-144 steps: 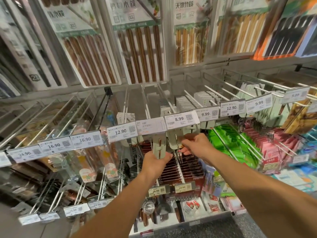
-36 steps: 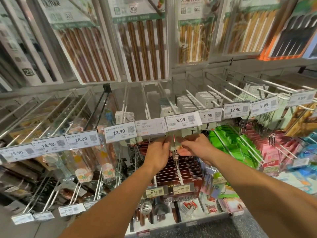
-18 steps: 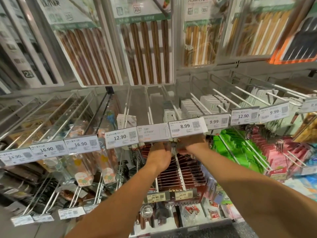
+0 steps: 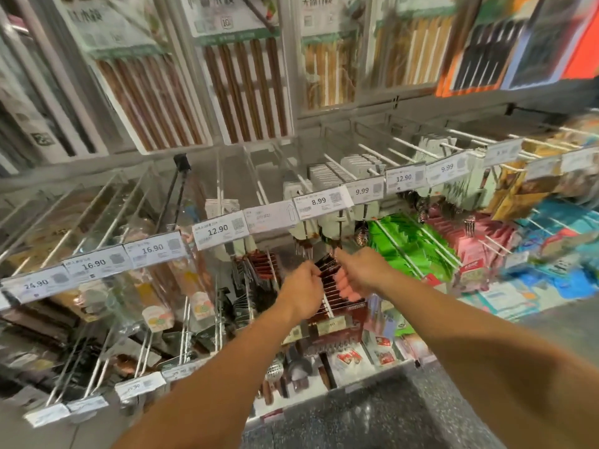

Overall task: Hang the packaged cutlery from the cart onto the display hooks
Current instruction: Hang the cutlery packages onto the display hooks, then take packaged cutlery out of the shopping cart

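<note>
Below the white 8.99 price tag point(image 4: 319, 201), left hand point(image 4: 303, 288) and right hand point(image 4: 358, 275) both curl around a flat, dark glossy cutlery packet point(image 4: 327, 265), beside thin white metal hooks point(image 4: 327, 307); blurred.

two bare forearms, no sleeves, left hand point(image 4: 303, 286) and right hand point(image 4: 358, 273) ungloved, ringless

Grey slatted wall panel point(image 4: 45, 92) behind racks; speckled dark stone floor point(image 4: 372, 416) below; even indoor light.
</note>
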The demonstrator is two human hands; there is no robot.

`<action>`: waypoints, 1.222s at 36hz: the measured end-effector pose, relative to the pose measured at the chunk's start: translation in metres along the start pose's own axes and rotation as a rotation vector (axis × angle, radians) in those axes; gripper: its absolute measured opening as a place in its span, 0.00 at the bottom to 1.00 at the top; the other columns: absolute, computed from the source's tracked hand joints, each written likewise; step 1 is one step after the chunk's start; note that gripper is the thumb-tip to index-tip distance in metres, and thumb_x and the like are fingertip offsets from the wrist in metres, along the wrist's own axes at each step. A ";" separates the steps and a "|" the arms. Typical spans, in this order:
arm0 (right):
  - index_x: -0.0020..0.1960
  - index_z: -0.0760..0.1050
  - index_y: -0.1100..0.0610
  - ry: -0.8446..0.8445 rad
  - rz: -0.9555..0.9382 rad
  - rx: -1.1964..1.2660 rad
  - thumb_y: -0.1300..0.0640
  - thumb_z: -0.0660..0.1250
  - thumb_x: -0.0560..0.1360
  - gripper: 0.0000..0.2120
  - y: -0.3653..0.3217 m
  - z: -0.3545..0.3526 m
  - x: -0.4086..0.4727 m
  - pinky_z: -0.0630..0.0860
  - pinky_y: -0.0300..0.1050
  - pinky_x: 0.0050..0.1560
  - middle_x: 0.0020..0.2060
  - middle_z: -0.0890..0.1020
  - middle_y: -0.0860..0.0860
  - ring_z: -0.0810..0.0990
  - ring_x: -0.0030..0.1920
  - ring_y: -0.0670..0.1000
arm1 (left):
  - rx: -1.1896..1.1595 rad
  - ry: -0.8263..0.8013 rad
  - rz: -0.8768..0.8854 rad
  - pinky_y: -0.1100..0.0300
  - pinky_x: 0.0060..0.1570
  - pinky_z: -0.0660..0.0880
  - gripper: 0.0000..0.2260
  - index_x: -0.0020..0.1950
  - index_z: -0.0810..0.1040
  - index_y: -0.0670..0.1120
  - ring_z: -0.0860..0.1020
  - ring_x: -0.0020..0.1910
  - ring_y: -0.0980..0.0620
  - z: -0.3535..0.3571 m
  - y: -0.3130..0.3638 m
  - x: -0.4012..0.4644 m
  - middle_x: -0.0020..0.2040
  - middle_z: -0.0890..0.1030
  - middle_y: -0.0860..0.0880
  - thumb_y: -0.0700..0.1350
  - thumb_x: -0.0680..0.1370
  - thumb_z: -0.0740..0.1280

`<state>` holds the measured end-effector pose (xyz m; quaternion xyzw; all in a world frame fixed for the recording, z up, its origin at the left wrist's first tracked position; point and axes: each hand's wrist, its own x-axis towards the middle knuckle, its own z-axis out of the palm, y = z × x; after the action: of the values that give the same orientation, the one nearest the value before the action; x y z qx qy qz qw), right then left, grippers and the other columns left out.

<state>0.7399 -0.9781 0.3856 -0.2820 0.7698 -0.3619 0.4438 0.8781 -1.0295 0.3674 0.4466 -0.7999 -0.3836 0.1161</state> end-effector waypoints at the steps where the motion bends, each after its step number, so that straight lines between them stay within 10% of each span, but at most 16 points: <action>1: 0.43 0.79 0.67 -0.023 0.007 0.021 0.42 0.58 0.82 0.29 0.005 -0.005 -0.007 0.76 0.42 0.28 0.34 0.82 0.61 0.81 0.29 0.56 | 0.027 -0.006 0.026 0.60 0.39 0.70 0.10 0.61 0.74 0.42 0.75 0.39 0.51 0.004 0.008 -0.005 0.47 0.79 0.45 0.41 0.84 0.57; 9: 0.45 0.77 0.62 0.011 -0.119 0.085 0.49 0.58 0.83 0.18 0.049 -0.070 -0.089 0.71 0.36 0.26 0.36 0.78 0.57 0.76 0.27 0.50 | 0.148 -0.040 0.160 0.54 0.48 0.72 0.11 0.53 0.78 0.43 0.78 0.52 0.42 0.050 0.082 -0.041 0.52 0.81 0.43 0.46 0.82 0.57; 21: 0.38 0.78 0.53 0.285 -0.057 0.107 0.49 0.65 0.79 0.13 0.200 -0.260 -0.244 0.71 0.39 0.32 0.35 0.78 0.53 0.77 0.31 0.50 | 0.154 -0.257 0.430 0.57 0.40 0.78 0.16 0.36 0.74 0.46 0.80 0.37 0.44 0.226 0.244 -0.139 0.37 0.82 0.42 0.48 0.83 0.58; 25: 0.42 0.76 0.57 0.373 -0.008 0.155 0.50 0.62 0.82 0.14 0.259 -0.322 -0.297 0.71 0.38 0.29 0.34 0.78 0.52 0.77 0.29 0.47 | 0.069 -0.410 0.449 0.46 0.47 0.80 0.16 0.44 0.79 0.39 0.83 0.44 0.39 0.299 0.299 -0.174 0.44 0.83 0.37 0.48 0.83 0.59; 37: 0.45 0.75 0.57 0.710 0.225 0.271 0.53 0.60 0.83 0.11 0.428 -0.477 -0.444 0.67 0.33 0.24 0.35 0.78 0.52 0.75 0.31 0.47 | 0.037 -0.810 0.628 0.67 0.28 0.72 0.12 0.45 0.77 0.42 0.78 0.32 0.50 0.509 0.456 -0.278 0.40 0.80 0.43 0.44 0.84 0.59; 44: 0.41 0.79 0.58 0.905 0.341 0.320 0.54 0.64 0.81 0.12 0.528 -0.551 -0.493 0.74 0.39 0.31 0.32 0.80 0.52 0.78 0.29 0.47 | 0.152 -0.980 0.729 0.48 0.43 0.78 0.14 0.40 0.78 0.43 0.83 0.43 0.39 0.640 0.521 -0.315 0.43 0.84 0.37 0.45 0.82 0.60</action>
<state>0.4116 -0.1304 0.3853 0.1041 0.8549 -0.4836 0.1563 0.3952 -0.2899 0.3564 -0.0768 -0.8866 -0.4219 -0.1734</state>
